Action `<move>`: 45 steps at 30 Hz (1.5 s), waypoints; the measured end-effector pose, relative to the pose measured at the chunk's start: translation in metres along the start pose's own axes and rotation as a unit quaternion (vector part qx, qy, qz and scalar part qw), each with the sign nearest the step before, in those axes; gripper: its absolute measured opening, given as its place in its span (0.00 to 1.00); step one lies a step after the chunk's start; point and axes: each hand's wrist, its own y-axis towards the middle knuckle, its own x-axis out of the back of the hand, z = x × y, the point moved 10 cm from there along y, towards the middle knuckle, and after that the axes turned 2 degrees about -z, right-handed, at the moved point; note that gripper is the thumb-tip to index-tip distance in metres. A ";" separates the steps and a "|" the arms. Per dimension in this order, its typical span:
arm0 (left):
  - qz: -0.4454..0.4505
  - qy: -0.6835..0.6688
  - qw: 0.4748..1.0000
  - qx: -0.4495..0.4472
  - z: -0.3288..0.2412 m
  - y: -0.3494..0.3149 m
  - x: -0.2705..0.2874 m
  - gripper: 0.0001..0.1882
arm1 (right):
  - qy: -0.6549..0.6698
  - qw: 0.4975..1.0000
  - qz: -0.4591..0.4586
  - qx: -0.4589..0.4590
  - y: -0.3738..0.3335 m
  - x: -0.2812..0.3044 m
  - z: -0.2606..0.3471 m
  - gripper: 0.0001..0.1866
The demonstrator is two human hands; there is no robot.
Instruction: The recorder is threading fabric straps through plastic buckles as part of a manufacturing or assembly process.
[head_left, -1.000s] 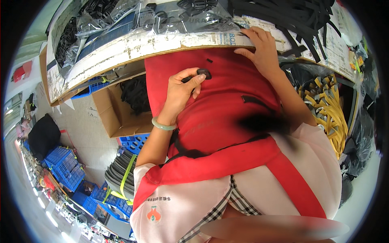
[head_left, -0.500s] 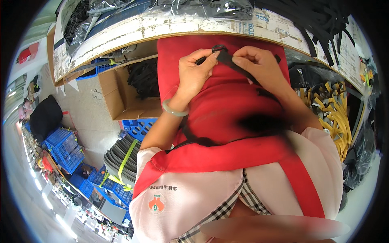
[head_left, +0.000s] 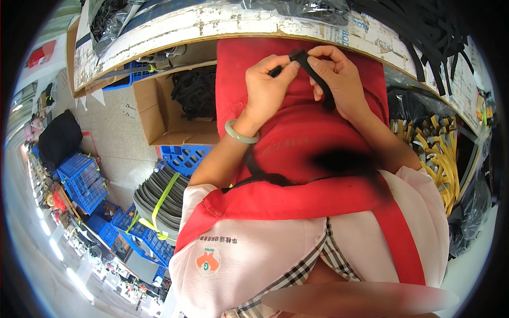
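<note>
A black webbing strap point(head_left: 322, 85) is held between my two hands, above the red apron point(head_left: 297, 119) over my lap. My left hand point(head_left: 269, 87) pinches one end of it between thumb and fingers, and a short dark piece sticks out on that hand's left side. Thumb and bent fingers of my right hand point(head_left: 342, 79) close on the strap beside the left fingertips. From there the strap bends and hangs down toward my right palm. Whether a buckle sits at the pinched end is too small to tell.
A worn white table edge point(head_left: 222, 29) runs just beyond my hands, with black straps point(head_left: 432, 47) hanging over its right side. At left stands a cardboard box point(head_left: 151, 114) with black straps inside. Yellow straps point(head_left: 442, 164) are heaped at right. Blue crates point(head_left: 82, 180) stand farther left.
My right hand has come closer to the left one and turned. The strap, earlier stretched slantwise beneath the right hand, now curves downward between the hands. The view has shifted slightly.
</note>
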 end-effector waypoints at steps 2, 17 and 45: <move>-0.010 -0.086 0.990 0.116 0.019 -0.004 0.002 0.04 | -0.051 0.999 -0.002 0.016 -0.002 -0.001 0.003 0.12; 0.023 -0.118 0.985 0.122 0.023 -0.009 -0.005 0.03 | -0.120 0.991 0.004 0.065 -0.009 -0.004 0.014 0.11; 0.021 -0.118 0.982 0.144 0.032 -0.012 0.001 0.02 | -0.113 0.992 0.009 0.059 -0.014 -0.010 0.016 0.12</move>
